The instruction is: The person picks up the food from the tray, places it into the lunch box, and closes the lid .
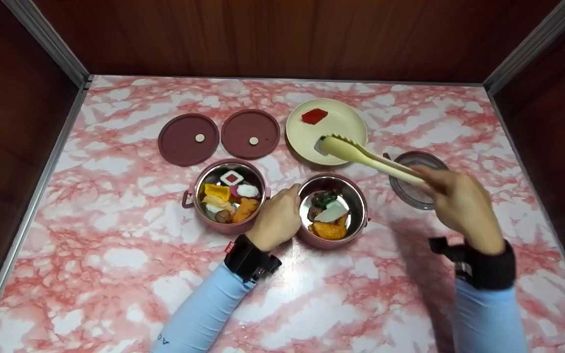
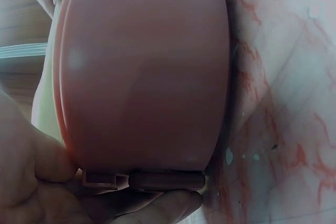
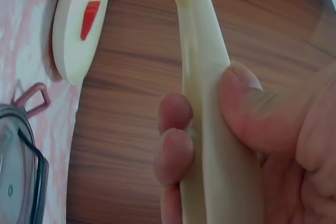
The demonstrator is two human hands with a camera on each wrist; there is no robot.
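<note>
Tongs [image 1: 368,158], right of centre in the head view, look light, springy and smooth, probably best held mid-arm, where the right hand [image 1: 466,206] clamps them. The left hand [image 1: 277,218] grips the handle [image 2: 167,180] of the pink pot [image 1: 330,243] below centre.

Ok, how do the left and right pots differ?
The left pot holds more pieces than the right pot. The left pot has a diamond-shaped piece; the right pot has dark green food. The left hand grips the right pot, not the left. Both are pink outside, shiny inside, uncovered.
</note>
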